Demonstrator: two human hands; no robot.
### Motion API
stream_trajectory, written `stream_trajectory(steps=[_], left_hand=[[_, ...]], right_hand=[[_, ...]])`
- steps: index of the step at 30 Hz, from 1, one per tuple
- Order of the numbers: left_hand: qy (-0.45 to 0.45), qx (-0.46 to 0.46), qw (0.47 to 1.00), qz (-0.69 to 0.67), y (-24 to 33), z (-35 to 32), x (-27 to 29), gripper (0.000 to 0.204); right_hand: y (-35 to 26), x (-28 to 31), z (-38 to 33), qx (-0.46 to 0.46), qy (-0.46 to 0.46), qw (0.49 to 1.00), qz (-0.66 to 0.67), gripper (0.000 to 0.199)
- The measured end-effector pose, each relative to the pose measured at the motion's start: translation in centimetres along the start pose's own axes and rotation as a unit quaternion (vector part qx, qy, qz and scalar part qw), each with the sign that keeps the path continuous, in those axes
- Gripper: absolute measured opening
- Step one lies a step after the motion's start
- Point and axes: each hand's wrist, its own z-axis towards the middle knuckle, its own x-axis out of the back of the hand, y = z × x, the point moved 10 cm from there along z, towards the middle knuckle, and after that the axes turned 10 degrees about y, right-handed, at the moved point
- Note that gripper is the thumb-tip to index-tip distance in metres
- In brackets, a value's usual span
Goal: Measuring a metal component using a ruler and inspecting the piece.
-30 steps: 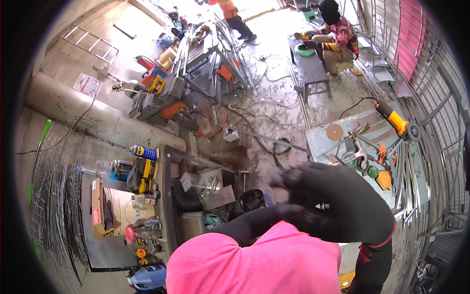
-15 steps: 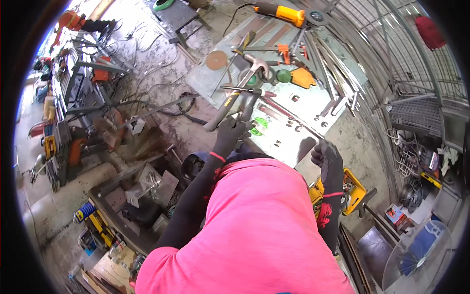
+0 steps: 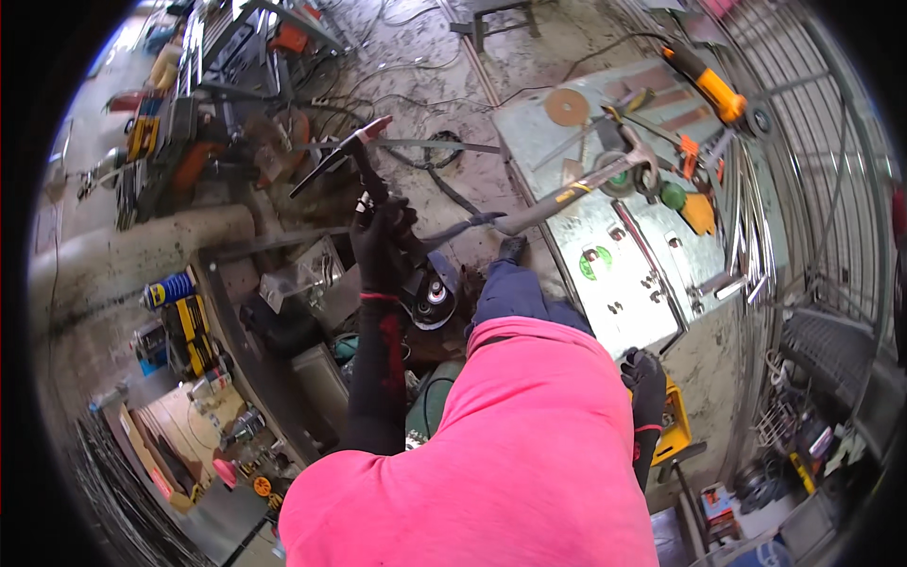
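My left hand point(image 3: 381, 244), in a black glove with a red cuff, is raised in front of me and grips a black torch-like tool with a red tip point(image 3: 364, 151); its cable trails down toward the floor. A grey angle grinder point(image 3: 433, 295) lies just below that hand. My right hand point(image 3: 646, 376), also gloved, hangs curled at my side beside a yellow case point(image 3: 675, 427); I cannot see whether it holds anything. My pink shirt fills the lower middle of the view.
A metal plate point(image 3: 652, 274) on the floor carries a hammer point(image 3: 578, 192), an orange angle grinder point(image 3: 707, 83), a cutting disc point(image 3: 567, 106) and small parts. A cluttered workbench point(image 3: 236, 359) stands on my left, and wire racks point(image 3: 831, 236) on my right.
My head has swung, shifting the whole view. My left hand has moved from near the metal plate leftward and now holds up the red-tipped tool. My right hand stays low beside the yellow case.
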Motion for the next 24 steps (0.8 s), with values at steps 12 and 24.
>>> stream_trajectory(steps=[12,24], left_hand=[[-0.303,-0.212,0.702,0.609,-21.4,8.9,-2.1,0.024],[-0.493,-0.309,0.544,0.604,-48.1,15.2,-20.1,0.018]], right_hand=[[-4.8,-5.3,-1.9,0.087,-0.003,0.91,-0.406,0.025],[-2.1,-2.5,-2.0,0.01,0.104,0.925,-0.365,0.034]])
